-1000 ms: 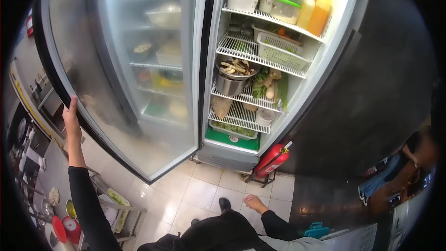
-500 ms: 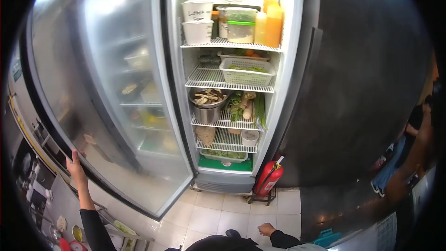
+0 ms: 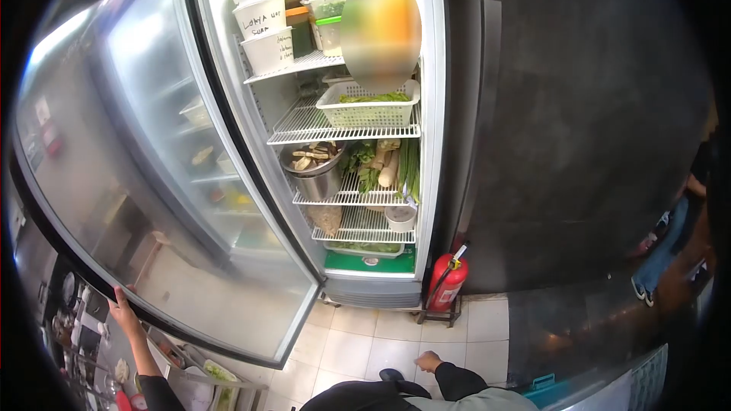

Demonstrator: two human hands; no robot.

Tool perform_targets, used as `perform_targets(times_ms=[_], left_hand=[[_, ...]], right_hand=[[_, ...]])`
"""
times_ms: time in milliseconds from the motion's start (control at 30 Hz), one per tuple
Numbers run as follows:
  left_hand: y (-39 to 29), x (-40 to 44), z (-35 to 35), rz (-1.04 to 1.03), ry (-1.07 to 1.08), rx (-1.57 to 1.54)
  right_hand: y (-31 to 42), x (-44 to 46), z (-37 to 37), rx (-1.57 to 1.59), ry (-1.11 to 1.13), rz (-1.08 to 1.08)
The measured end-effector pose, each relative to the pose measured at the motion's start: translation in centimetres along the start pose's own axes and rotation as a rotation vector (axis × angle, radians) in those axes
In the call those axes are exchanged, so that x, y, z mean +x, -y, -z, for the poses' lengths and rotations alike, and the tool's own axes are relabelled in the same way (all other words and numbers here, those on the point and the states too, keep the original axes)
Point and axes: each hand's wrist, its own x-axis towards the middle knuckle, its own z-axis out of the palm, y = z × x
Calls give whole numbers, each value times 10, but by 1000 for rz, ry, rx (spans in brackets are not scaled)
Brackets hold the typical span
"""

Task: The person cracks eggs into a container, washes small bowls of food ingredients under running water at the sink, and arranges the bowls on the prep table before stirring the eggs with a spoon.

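My left hand [image 3: 127, 313] grips the outer edge of a glass fridge door [image 3: 213, 297], its fingers wrapped round the dark frame. The door is swung open to the left of the upright fridge [image 3: 373, 291]. Low in front of my body, my right hand [image 3: 429, 361] hangs over the tiles with its fingers curled in; nothing shows in it. On the shelves are labelled white tubs [image 3: 266, 49], a white basket of green leaves [image 3: 369, 110], a metal pot [image 3: 318, 185] under a bowl of sliced pieces, and a white root vegetable [image 3: 388, 170]. A blurred oval covers the upper-right bottles.
A red fire extinguisher [image 3: 449, 283] stands in a floor stand right of the fridge, beside a dark wall [image 3: 579, 137]. At far right, part of another person in jeans [image 3: 661, 253] shows. A metal counter with containers [image 3: 217, 373] lies at lower left.
My view has turned, so the fridge sits further left and tilted. My left hand still holds the door, which appears slightly wider open. My right hand stays low and curled.
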Motion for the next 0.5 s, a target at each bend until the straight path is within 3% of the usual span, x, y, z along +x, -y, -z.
perform_targets(times_ms=[233,367,500], left_hand=[[-30,-36,-9,-64,4,69],[-69,-65,-30,-115,0,102],[-82,-84,-40,-117,-27,114]], right_hand=[[10,17,29,-157,-12,155],[-1,17,28,-74,106,-25],[-33,30,7,25,111,-61]])
